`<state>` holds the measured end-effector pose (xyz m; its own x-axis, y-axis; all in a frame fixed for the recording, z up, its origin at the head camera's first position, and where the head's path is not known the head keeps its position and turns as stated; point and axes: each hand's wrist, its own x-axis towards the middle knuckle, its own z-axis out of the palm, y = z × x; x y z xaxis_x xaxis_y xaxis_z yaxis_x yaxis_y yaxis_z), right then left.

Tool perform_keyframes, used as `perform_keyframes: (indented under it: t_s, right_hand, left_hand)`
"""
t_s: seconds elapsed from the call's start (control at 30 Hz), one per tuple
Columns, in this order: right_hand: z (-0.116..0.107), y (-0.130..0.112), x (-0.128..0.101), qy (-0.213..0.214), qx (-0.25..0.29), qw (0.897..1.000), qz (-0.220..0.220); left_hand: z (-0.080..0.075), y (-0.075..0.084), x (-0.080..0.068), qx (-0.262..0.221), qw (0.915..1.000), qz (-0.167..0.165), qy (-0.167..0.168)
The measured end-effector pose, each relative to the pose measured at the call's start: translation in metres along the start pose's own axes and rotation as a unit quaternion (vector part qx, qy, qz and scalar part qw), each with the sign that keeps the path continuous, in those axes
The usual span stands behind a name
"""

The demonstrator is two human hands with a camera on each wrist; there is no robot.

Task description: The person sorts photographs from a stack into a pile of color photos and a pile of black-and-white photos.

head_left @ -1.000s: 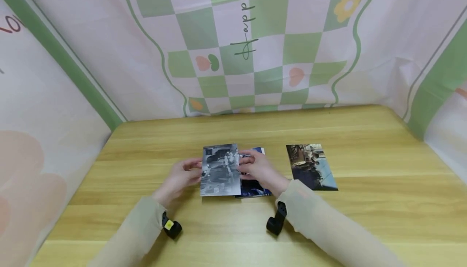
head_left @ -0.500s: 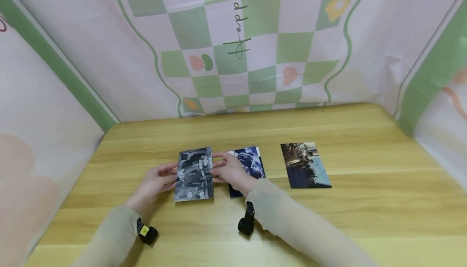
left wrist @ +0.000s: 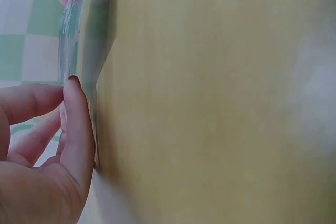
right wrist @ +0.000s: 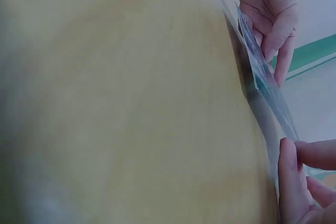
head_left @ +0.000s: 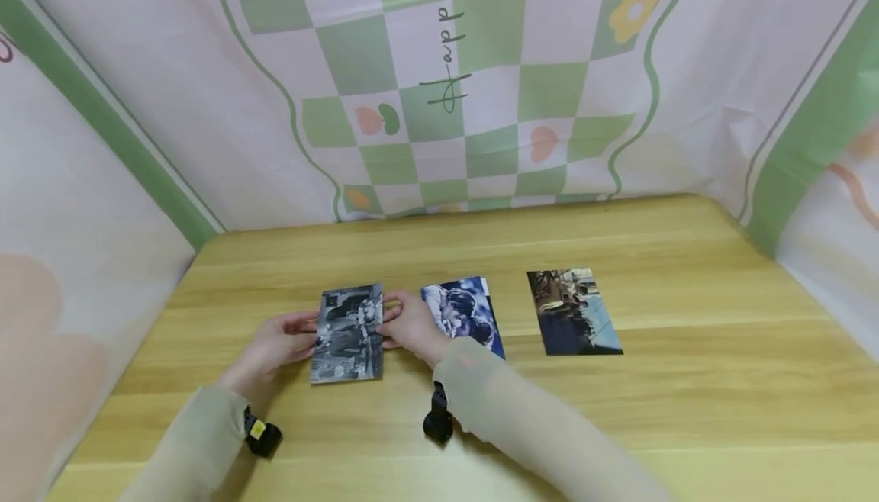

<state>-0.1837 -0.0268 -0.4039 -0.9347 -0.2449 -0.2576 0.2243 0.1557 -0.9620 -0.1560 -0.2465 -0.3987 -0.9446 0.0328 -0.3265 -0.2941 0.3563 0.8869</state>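
Both hands have carried the grey photo (head_left: 346, 333) leftward off the blue photo (head_left: 462, 313). Left hand (head_left: 275, 345) and right hand (head_left: 410, 326) pinch its side edges just above the counter (head_left: 687, 395). Two photos lie placed; this third seems almost down.

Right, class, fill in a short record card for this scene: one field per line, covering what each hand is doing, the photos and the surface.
Left hand: pinches left edge of black-and-white photo
Right hand: pinches the same photo's right edge
Photo state: the wrist views show it lifted off the table
Other photos: blue photo in the middle, dark street photo to the right, both flat
Surface: wooden table
Backdrop: green checked cloth
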Motion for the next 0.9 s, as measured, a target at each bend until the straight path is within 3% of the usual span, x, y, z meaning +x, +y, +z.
perform_keyframes:
  t_s: [0.2, 0.7, 0.9]
  right_hand:
    - [-0.0011, 0.0019, 0.0013, 0.017, -0.026, 1.000, -0.001]
    - [-0.0005, 0.0001, 0.0032, 0.001, -0.021, 1.000, 0.001]
    - [-0.0012, -0.0002, 0.0017, -0.007, -0.020, 1.000, 0.010]
  left_hand:
    - [0.0046, 0.0017, 0.0042, 0.045, 0.9989, 0.003, 0.007]
    - [0.0018, 0.0020, 0.0028, 0.094, 0.9944, 0.021, 0.043]
    - [0.0022, 0.0015, 0.0023, 0.090, 0.9944, 0.015, 0.053]
